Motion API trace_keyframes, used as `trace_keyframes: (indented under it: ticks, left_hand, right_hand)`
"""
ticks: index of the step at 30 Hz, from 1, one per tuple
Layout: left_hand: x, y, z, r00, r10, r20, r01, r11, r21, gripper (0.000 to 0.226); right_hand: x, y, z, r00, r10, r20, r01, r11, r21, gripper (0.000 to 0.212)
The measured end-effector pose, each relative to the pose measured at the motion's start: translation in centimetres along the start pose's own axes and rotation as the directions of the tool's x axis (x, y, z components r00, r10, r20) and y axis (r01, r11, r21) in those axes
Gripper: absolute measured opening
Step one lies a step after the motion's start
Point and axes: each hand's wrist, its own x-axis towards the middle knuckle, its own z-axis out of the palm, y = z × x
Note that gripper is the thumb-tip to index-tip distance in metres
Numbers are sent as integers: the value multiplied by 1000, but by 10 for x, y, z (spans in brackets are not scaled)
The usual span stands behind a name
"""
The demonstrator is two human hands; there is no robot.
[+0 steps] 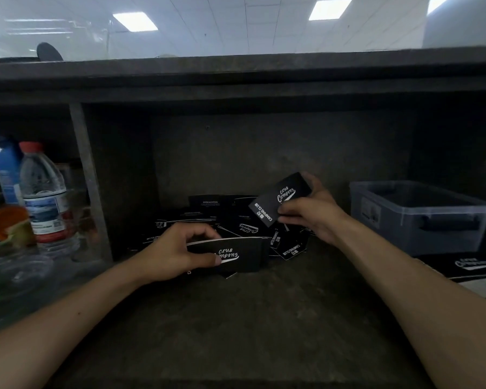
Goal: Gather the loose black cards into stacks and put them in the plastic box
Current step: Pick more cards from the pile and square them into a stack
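Observation:
Several loose black cards (208,217) with white "Camping Club" print lie heaped at the back of a dark shelf. My left hand (177,254) grips a stack of black cards (244,256) at the front of the heap, thumb on its face and fingers over its top edge. My right hand (312,213) pinches another black card stack (279,199) lifted above the heap and tilted. The clear grey plastic box (421,217) stands to the right, open at the top; I cannot make out what it holds.
A water bottle with a red cap (44,195), a blue carton (4,169) and an orange lid (7,221) crowd the left compartment behind a wooden post (89,181). A black printed packet (472,266) lies in front of the box. A low shelf top (236,77) overhangs.

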Motion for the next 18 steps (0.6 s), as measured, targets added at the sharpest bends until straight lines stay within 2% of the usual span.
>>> trace_keyframes:
  ticks: [3,6,8,12,15,18]
  left_hand:
    - [1,-2,0,999,13,-31,-12,999,34,25]
    - [1,-4,0,998,16,-56,-12,997,79,26]
    - [1,-5,-1,998,12,-62,-7,997,75,26]
    - [2,-6,0,997,-18,-75,17,1000,-24,35]
    - [3,-7,0,996,-54,-67,45,990,-132,51]
    - [1,-4,0,996,-66,-52,59,992,-115,57]
  right_hand:
    - [-2,-1,1,998,46,50,-46,999,7,93]
    - [-4,-2,3,992,101,78,-102,995,9,52]
    - [-5,-2,6,984,144,104,-149,988,35,33]
    - [-8,0,9,935,249,253,-286,951,119,24]
    - [-9,3,7,914,292,282,-265,956,-128,21]
    - [-5,9,6,976,154,152,-70,889,-452,25]
